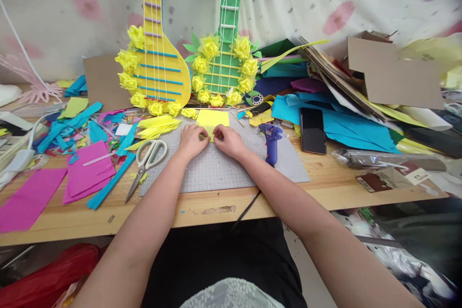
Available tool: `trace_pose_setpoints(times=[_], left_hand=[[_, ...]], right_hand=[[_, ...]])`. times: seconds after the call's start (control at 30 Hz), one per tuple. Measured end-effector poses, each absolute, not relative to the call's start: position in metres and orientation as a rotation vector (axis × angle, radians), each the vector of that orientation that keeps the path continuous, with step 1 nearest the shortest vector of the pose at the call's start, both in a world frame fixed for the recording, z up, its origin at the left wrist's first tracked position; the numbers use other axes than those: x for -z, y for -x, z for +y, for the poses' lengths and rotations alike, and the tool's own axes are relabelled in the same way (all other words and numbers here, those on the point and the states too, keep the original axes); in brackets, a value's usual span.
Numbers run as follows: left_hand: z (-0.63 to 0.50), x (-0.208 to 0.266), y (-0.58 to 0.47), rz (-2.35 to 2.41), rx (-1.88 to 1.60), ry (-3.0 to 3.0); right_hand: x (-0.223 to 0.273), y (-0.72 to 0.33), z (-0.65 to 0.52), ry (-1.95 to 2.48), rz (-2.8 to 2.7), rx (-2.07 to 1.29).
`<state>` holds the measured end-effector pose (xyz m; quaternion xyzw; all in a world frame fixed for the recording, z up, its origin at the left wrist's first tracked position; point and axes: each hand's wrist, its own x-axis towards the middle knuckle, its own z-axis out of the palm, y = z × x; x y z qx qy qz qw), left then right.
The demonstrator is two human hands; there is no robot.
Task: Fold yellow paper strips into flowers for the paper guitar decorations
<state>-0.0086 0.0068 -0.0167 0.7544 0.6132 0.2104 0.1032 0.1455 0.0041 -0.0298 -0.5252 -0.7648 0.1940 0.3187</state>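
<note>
"What have those hands got hold of?"

"The left hand [195, 140] and right hand [228, 139] nearly meet over one cutting mat [216, 173]; each has thumb and fingertips drawn together, pinching the near edge of one yellow sheet [212, 118], though the grip is partly hidden."

"Which way does it lie from them?"

"At twelve o'clock, its near edge between the two; neither hand looks closer; it seems almost square, so I can't pick out a long axis."

"And the rest, counted?"

"One pair of scissors [147, 161] at eight o'clock, blades reaching onto the bench [325, 173]; one glue gun [272, 140] at three; one phone [313, 130] farther out at three; yellow strips [159, 127] at nine, too overlapped to count; behind, two paper instruments, the yellow instrument [173, 63] at eleven with six flowers, by my count, and the green instrument [224, 68] at twelve with nine."
</note>
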Motion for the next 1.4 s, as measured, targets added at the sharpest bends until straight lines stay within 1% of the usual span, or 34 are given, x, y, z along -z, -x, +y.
trace_pose_setpoints(times=[0.27, 0.67, 0.93, 1.17, 1.4], left_hand=[[0.0060, 0.0160, 0.0067, 1.836, -0.612, -2.203], [0.0063, 0.0166, 0.0057, 1.826, -0.662, -2.179], [0.0035, 0.0158, 0.0069, 1.820, -0.567, -2.282], [0.0029, 0.0124, 0.0083, 1.875, -0.490, -2.217], [0.0070, 0.0153, 0.0085, 1.874, -0.558, -2.140]], right_hand=[[0.0315, -0.1430, 0.0049, 1.380, -2.091, -0.415], [0.0346, -0.1429, 0.0054, 1.350, -2.103, -0.420], [0.0311, -0.1406, 0.0002, 1.369, -2.157, -0.367], [0.0266, -0.1386, -0.0036, 1.398, -2.209, -0.340], [0.0265, -0.1379, -0.0031, 1.410, -2.194, -0.352]])
